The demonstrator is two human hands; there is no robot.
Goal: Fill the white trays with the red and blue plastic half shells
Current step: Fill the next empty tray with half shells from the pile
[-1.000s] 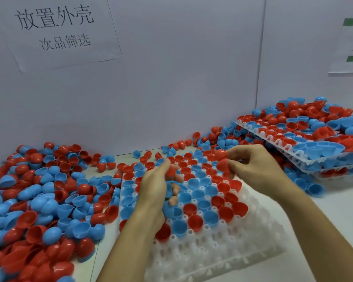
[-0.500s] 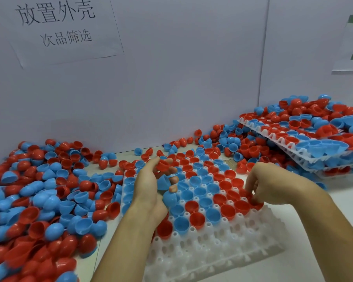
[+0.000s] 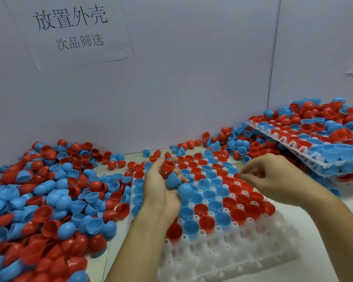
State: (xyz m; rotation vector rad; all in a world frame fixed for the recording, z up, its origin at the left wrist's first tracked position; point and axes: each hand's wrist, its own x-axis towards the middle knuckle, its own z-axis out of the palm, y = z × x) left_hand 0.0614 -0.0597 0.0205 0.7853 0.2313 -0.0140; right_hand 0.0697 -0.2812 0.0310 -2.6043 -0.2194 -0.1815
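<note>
Tray in front of us, shells on both sides

We see the tray [image 3: 222,259] lying centre, a loose pile of half shells [image 3: 45,200] to its left, stacked trays [image 3: 313,159] to its right, and a paper sign [image 3: 70,31] on the wall behind.

- White tray [image 3: 222,259], lower centre of frame: moulded plastic with a grid of round pockets. Far rows hold red and blue half shells [image 3: 209,195], most open side up; the nearest rows stand unfilled.
- Loose pile of shells [image 3: 49,200], left side of frame: red and blue mixed, lying at all angles on the table.
- Stacked trays [image 3: 317,159], right edge of frame: filled, tilted, with further loose shells heaped on top.
- Scattered shells [image 3: 230,143], centre right along the wall, between the front tray and the stack.
</note>
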